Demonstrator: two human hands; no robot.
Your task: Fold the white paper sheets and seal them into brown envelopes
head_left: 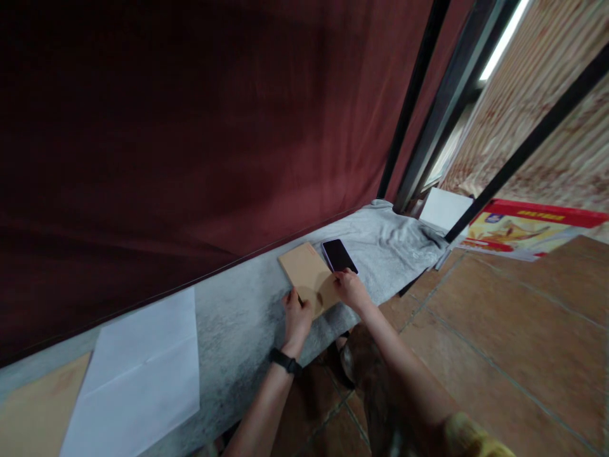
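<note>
A flat tan kraft-paper item (304,270), an envelope or a thin notebook, I cannot tell which, lies on a bench with a grey cloth (233,317). Faint reddish print shows near its far corner. My left hand (297,311), with a black band on the wrist, closes on its near left edge; a small dark thing shows by the fingers, too small to name. At the right edge, my right hand (351,289) has its fingers closed on the same item. Beside these fingers lies a phone (339,256) with a dark screen.
An unfolded white sheet (143,368) overlaps another tan paper piece (38,412) on the left. A dark red curtain (214,127) hangs behind the bench. Black poles (523,146) stand at the right, near a red and yellow printed box (523,228) on the tiled floor (499,324).
</note>
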